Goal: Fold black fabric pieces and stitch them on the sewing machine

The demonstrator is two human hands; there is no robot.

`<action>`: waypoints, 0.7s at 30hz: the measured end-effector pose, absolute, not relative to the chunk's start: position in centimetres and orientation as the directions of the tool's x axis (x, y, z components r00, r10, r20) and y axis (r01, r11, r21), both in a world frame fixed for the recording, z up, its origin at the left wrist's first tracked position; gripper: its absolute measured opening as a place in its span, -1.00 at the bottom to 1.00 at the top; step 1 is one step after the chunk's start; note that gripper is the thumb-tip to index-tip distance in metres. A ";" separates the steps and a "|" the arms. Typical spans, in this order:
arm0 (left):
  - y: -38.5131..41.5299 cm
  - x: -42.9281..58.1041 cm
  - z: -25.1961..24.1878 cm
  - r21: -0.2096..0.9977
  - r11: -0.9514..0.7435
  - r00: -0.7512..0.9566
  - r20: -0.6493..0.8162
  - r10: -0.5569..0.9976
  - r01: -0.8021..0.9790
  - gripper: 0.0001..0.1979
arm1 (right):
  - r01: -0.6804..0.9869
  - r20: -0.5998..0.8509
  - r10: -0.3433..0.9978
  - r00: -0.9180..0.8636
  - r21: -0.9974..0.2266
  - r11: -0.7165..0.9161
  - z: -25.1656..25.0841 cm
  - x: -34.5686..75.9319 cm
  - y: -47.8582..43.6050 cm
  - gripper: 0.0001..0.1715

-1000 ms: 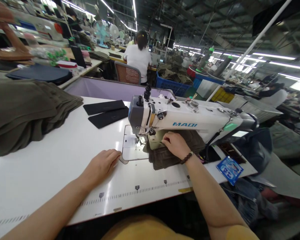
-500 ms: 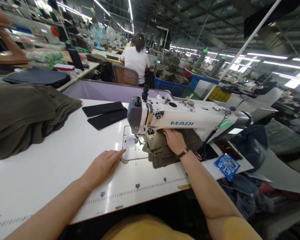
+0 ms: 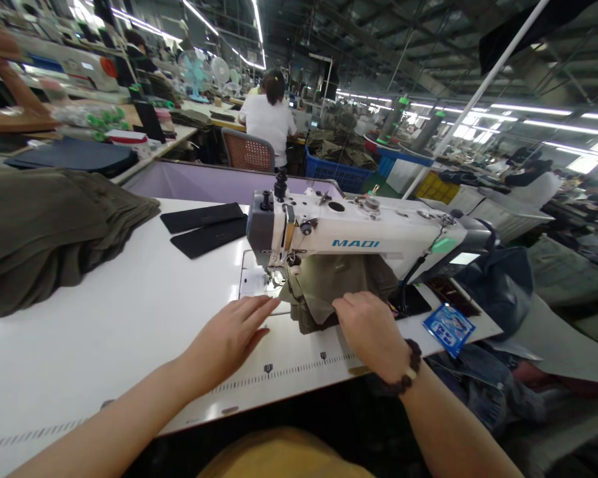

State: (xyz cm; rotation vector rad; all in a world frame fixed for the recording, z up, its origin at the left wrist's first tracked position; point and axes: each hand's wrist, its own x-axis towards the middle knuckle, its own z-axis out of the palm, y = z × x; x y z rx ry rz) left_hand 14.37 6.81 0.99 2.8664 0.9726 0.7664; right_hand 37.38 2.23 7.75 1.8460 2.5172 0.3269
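Note:
A white sewing machine [image 3: 363, 229] stands on the white sewing table [image 3: 144, 312]. Under its arm lie olive-brown fabric pieces [image 3: 303, 322] in a stack. The upper fabric piece [image 3: 333, 279] is partly raised and skewed over the others. My right hand [image 3: 371, 332], with a dark bead bracelet at the wrist, pinches this piece by its near edge. Fingers stretched and thumb apart, my left hand [image 3: 234, 335] is open just in front of the needle plate, its fingertips by the fabric's left corner. Whether they touch it I cannot tell.
A large pile of olive-brown fabric pieces [image 3: 44, 232] covers the table's left side. Two black strips [image 3: 204, 219] lie behind the needle area. On the right sits a blue packet [image 3: 449, 327]. A co-worker in white [image 3: 269, 119] sits beyond, near a blue crate [image 3: 336, 171].
My right hand has come back towards me from under the machine arm, drawing the upper fabric piece along. My left hand has moved right, nearer the fabric corner.

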 end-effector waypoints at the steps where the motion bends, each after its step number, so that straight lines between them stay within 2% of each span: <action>1: 6.2 15.6 1.2 0.170 -0.825 0.702 0.451 0.551 0.539 -0.57 | 0.954 0.099 0.953 -0.287 0.121 0.275 7.4 36.8 0.9 -0.77; 3: 5.3 17.8 1.2 0.164 -0.868 0.749 0.447 0.489 0.469 -0.49 | 0.959 0.076 0.960 -0.269 -0.070 0.275 6.5 35.7 -1.2 -0.78; 5: 4.9 18.9 0.9 0.180 -0.905 0.806 0.411 0.425 0.386 -0.56 | 0.889 0.073 0.947 -0.312 -0.330 0.319 5.6 35.1 -2.5 -0.80; 7: 4.8 18.2 0.5 0.232 -0.923 0.865 0.338 0.372 0.307 -0.70 | 0.728 0.054 0.902 -0.429 -0.570 0.381 4.9 35.1 -3.2 -0.81; 9: 4.5 15.6 0.2 0.295 -0.912 0.898 0.248 0.363 0.287 -0.74 | 0.567 0.036 0.846 -0.532 -0.726 0.388 4.2 35.6 -3.3 -0.78; 11: 3.8 11.9 -0.4 0.335 -0.875 0.882 0.195 0.428 0.350 -0.67 | 0.520 0.008 0.823 -0.568 -0.772 0.367 3.4 36.4 -3.0 -0.55; 13: 2.7 8.1 -1.2 0.373 -0.804 0.809 0.193 0.556 0.463 -0.57 | 0.543 -0.040 0.773 -0.633 -0.735 0.406 2.4 36.9 -2.5 -0.26; 15: 1.5 4.9 -2.0 0.413 -0.716 0.700 0.221 0.679 0.564 -0.52 | 0.536 -0.093 0.667 -0.740 -0.679 0.501 1.6 36.8 -1.8 -0.14; 18: 0.4 2.2 -2.6 0.451 -0.564 0.505 0.255 0.824 0.692 -0.52 | 0.493 -0.089 0.574 -0.814 -0.630 0.600 0.8 35.5 -0.5 -0.17; 21: 0.6 1.4 -2.1 0.506 -0.466 0.413 0.220 0.884 0.726 -0.67 | 0.526 0.011 0.672 -0.741 -0.612 0.591 0.4 33.8 1.0 -0.53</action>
